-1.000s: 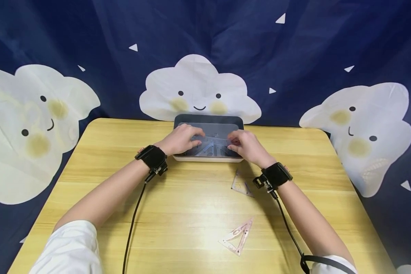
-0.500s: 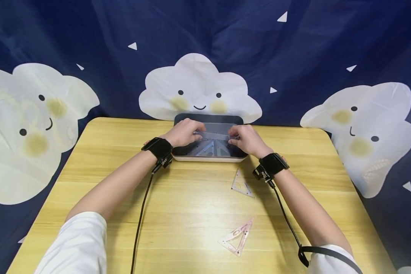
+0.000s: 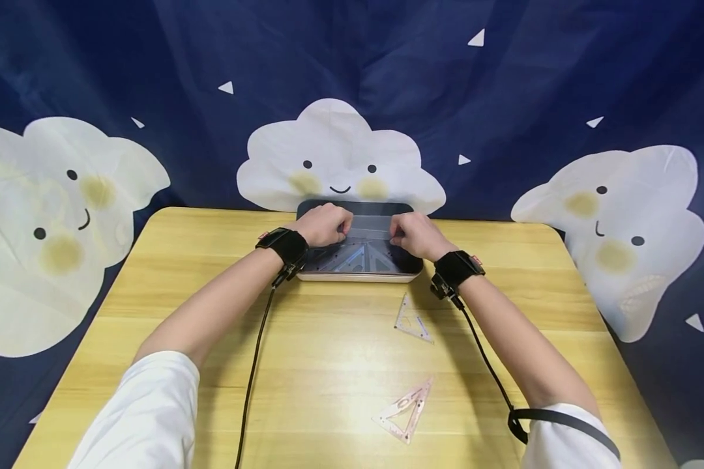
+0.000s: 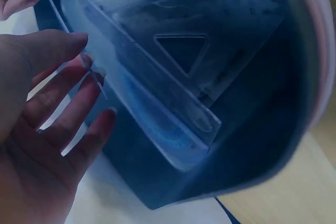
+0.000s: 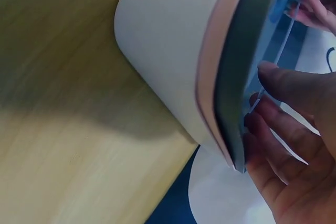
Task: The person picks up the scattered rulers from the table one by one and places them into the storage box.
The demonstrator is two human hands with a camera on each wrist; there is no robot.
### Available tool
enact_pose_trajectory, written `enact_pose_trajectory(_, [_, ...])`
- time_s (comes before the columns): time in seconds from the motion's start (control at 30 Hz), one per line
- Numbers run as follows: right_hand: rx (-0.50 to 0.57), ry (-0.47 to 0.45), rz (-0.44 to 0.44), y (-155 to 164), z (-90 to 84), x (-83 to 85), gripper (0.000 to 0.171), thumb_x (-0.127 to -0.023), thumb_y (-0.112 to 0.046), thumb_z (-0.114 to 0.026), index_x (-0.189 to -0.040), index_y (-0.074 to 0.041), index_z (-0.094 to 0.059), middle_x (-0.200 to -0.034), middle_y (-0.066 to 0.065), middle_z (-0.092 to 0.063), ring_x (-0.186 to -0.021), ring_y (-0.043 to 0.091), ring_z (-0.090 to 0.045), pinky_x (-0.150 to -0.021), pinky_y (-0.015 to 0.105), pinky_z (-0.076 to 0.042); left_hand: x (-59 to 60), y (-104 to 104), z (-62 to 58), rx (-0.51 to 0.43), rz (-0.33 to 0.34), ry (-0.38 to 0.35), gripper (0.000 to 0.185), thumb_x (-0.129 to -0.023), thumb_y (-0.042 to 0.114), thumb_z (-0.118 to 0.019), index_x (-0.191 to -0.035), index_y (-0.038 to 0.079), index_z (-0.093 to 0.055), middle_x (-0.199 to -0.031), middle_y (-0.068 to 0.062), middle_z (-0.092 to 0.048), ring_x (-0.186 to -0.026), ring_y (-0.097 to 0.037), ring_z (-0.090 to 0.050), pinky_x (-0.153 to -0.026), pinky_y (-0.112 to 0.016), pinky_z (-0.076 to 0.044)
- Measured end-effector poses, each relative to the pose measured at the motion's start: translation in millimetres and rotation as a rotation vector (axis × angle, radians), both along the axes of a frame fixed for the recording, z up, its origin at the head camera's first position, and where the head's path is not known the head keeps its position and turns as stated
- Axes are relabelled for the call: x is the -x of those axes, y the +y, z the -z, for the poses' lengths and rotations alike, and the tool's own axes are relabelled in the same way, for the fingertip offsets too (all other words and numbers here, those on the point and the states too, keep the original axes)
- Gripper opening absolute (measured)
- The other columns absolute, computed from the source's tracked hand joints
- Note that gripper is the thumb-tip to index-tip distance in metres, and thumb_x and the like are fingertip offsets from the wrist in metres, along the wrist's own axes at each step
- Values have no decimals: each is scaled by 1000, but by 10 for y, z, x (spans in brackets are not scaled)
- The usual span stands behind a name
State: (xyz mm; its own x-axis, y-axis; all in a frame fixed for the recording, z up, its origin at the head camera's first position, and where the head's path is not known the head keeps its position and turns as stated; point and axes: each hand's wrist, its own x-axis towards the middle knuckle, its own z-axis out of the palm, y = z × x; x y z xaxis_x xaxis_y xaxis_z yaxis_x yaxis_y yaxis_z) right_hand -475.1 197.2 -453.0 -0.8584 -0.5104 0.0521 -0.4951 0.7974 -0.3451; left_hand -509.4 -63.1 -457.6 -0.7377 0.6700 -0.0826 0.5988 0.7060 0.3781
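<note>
**Clear ruler held over tray**

Clear straight ruler (image 3: pixel 368 227) held flat above the dark tray (image 3: pixel 410 263) at table's far edge. Left hand (image 3: pixel 325 223) pinches its left end, right hand (image 3: pixel 413 234) pinches its right end, fingers curled. More clear set squares (image 3: pixel 358 257) lie inside tray. Two triangle rulers (image 3: pixel 411 318) (image 3: pixel 407 407) on wooden table (image 3: pixel 328 365), nearer the person.

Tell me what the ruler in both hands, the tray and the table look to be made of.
The straight ruler looks like clear, glossy plastic: the tray shows through it. The tray seems matte plastic or melamine, dark inside with a pale outer wall; which one is unclear. The table shows light wood grain, possibly laminate.
</note>
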Motion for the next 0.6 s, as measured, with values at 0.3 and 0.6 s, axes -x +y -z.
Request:
enact_pose_trajectory(0.3, [-88,22,-18,-56,70,162,16,-82,1,-81,-87,-4,-67,-89,12,-71,-88,33,-67,-81,48,-54,94,93,50,63,-25,43,22,-94,-5,-62,-82,14,-59,-84,-4,-61,-81,-25,-57,-75,-38,-46])
enact_pose_trajectory(0.6, [-155,24,3,-108,76,293,18,-83,0,-82,-84,-6,-65,-86,10,-69,-86,31,-66,-80,46,-55,174,196,59,136,-87,73,23,-95,-8,-56,-82,12,-58,-85,-6,-60,-84,-26,-59,-78,-41,-51])
